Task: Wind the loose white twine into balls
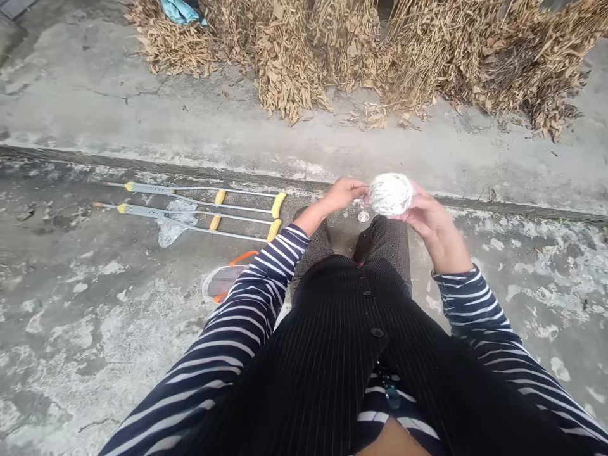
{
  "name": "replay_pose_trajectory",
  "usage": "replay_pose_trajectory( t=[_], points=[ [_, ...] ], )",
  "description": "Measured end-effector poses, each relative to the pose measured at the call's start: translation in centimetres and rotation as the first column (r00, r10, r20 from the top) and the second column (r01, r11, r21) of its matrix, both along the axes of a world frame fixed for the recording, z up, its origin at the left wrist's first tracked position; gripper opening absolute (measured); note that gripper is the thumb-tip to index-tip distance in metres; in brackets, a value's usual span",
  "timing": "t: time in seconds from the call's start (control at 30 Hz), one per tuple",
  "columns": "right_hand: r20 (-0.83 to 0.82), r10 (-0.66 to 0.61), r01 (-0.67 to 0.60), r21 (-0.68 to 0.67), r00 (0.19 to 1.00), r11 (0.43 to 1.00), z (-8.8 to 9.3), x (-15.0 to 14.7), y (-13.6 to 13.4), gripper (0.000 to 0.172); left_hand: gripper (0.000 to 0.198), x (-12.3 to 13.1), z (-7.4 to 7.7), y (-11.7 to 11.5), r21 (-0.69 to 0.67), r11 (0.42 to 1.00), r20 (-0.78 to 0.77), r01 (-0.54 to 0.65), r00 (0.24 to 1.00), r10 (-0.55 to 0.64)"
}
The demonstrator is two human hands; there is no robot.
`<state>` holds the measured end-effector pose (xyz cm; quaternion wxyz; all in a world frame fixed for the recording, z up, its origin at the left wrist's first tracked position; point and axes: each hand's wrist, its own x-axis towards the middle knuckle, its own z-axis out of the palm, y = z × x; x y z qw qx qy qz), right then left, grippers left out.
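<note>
hold | your left hand [342,195] and right hand [424,217] press together around the white crumpled ball [391,194]; it looks light, soft; grip its sides

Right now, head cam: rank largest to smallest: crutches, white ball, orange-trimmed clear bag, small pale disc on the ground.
1. Crutches: longest by far.
2. White ball and orange-trimmed clear bag: look alike; the ball is nearer the camera, so unsure.
3. Small pale disc: smallest.

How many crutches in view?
2. Both are aluminium underarm crutches with yellow pads, lying side by side on the concrete ground left of the person's legs: the upper crutch nearer the ledge, the lower crutch just below it. Others may lie out of frame.
</note>
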<state>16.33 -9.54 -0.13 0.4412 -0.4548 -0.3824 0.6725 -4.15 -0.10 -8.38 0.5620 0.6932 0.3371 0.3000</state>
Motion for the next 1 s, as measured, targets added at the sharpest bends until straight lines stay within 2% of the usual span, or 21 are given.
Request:
replay_pose_trajectory(
  t=[0.1,0.17,0.2,0.27,0.3,0.37,0.4,0.43,0.5,0.57,0.6,0.67,0.73,0.83,0.93,1.0],
  points=[
    [0.066,-0.065,0.054,0.157,0.996,0.986,1.6,0.7,1.2,0.06,0.041,0.6,-1.2,-1.9,-0.054,0.996,0.038,0.073,0.997,-0.071],
    [0.177,-0.201,0.146,0.284,0.964,0.948,1.9,1.0,2.5,0.059,0.043,0.6,-1.0,-3.0,-0.078,0.989,0.051,0.126,0.991,-0.122],
    [0.264,-0.296,0.194,0.351,0.918,0.916,1.8,1.0,3.1,0.058,0.044,0.5,-0.6,-3.4,-0.083,0.986,0.063,0.148,0.988,-0.143],
    [0.494,-0.456,0.218,0.465,0.74,0.858,1.3,0.8,4.2,0.059,0.042,-0.1,0.8,-3.5,-0.069,0.984,0.089,0.166,0.983,-0.16],
    [0.62,-0.477,0.178,0.482,0.623,0.858,0.8,0.6,4.6,0.059,0.04,-0.5,1.8,-3.3,-0.055,0.984,0.09,0.17,0.982,-0.165],
    [0.827,-0.363,0.025,0.39,0.429,0.92,-0.2,0.1,4.8,0.058,0.036,-1.3,3.7,-2.6,-0.027,0.985,0.045,0.169,0.985,-0.168],
    [0.884,-0.26,-0.058,0.305,0.388,0.951,-0.8,-0.1,4.8,0.057,0.034,-1.7,4.5,-2.1,-0.014,0.986,0.007,0.168,0.986,-0.167],
    [0.903,-0.156,-0.134,0.226,0.401,0.965,-1.2,-0.2,4.7,0.056,0.032,-2.0,5.2,-1.5,-0.004,0.986,-0.033,0.168,0.985,-0.168],
    [0.834,0.051,-0.271,0.12,0.549,0.955,-2.0,-0.2,4.2,0.053,0.028,-2.5,6.1,-0.7,0.018,0.987,-0.098,0.158,0.983,-0.156],
    [0.645,0.233,-0.371,0.084,0.728,0.925,-2.3,0.2,3.7,0.049,0.027,-2.7,6.2,-0.1,0.037,0.987,-0.134,0.154,0.98,-0.148],
    [0.53,0.31,-0.406,0.072,0.789,0.911,-2.3,0.5,3.5,0.048,0.027,-2.6,6.0,0.0,0.041,0.987,-0.138,0.157,0.979,-0.15],
    [0.314,0.399,-0.438,0.063,0.862,0.897,-2.1,1.0,2.9,0.049,0.029,-2.3,5.2,0.1,0.042,0.987,-0.123,0.152,0.982,-0.146],
    [0.142,0.391,-0.404,0.071,0.909,0.912,-1.4,1.4,2.4,0.054,0.033,-1.9,4.3,0.0,0.039,0.991,-0.078,0.129,0.989,-0.126],
    [0.009,0.254,-0.254,0.112,0.967,0.961,0.2,1.8,2.0,0.059,0.038,-1.4,2.9,-0.3,0.028,0.994,-0.009,0.102,0.995,-0.101],
    [0.027,0.094,-0.097,0.172,0.995,0.98,2.3,1.9,2.4,0.06,0.043,-1.3,1.7,-0.8,0.004,0.993,0.021,0.118,0.993,-0.118],
    [0.084,-0.034,0.014,0.222,0.996,0.975,3.5,2.0,3.2,0.055,0.044,-1.4,1.3,-1.2,-0.013,0.991,0.023,0.136,0.99,-0.136]
  ],
)
